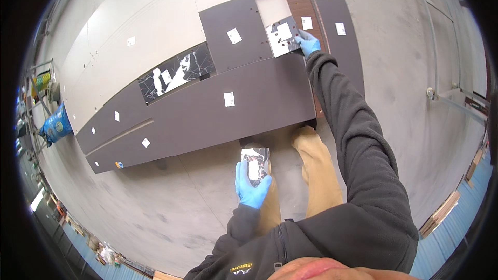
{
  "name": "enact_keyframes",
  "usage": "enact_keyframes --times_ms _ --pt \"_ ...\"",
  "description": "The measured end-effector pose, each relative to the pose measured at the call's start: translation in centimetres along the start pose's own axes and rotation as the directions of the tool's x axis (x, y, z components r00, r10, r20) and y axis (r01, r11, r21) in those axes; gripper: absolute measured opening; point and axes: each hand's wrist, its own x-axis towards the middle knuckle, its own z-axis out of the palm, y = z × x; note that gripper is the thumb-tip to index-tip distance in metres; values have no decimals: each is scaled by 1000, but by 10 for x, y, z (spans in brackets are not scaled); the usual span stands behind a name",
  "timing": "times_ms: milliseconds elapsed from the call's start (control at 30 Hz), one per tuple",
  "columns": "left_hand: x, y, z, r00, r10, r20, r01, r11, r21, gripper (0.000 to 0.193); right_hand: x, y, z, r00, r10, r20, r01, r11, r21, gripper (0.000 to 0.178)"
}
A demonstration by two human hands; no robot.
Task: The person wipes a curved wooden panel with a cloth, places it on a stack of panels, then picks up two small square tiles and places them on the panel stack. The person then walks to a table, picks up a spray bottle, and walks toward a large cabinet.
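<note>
My left hand (251, 186), in a blue glove, is closed around a small black-and-white marbled panel (255, 155) with a white label, held low in front of my legs. Stretched out over the stacked boards, my right hand (309, 43), also blue-gloved, grips the right edge of a second marbled panel (276, 45). That panel has dark holes and a white label. It lies at the corner between a square dark brown board (218, 21) and a wood-grain strip (298, 2). Whether it rests fully on the boards I cannot tell.
A long dark brown panel (259, 85) lies nearest me, with another marbled piece (194, 65) behind it. Large beige boards (145, 26) spread to the far left. At the right are another brown board (337, 54) and a metal-framed rack (433, 91). A blue sack (56, 126) stands far left.
</note>
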Motion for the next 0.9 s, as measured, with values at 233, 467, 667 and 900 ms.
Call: enact_keyframes --times_ms 233,467,667,900 --pt "46 -12 58 991 -122 47 128 978 -163 84 64 -8 15 995 -96 10 60 531 -845 48" --pt "74 -5 87 998 -66 13 67 995 -77 94 30 -1 0 738 -338 584 513 -280 -811 51" --pt "108 -2 96 985 160 -60 -156 986 62 97 58 26 14 712 -361 602 525 -295 -798 70" --pt "123 -24 117 980 194 -49 -194 981 14 100 107 28 27 609 -354 710 580 -411 -703 67"
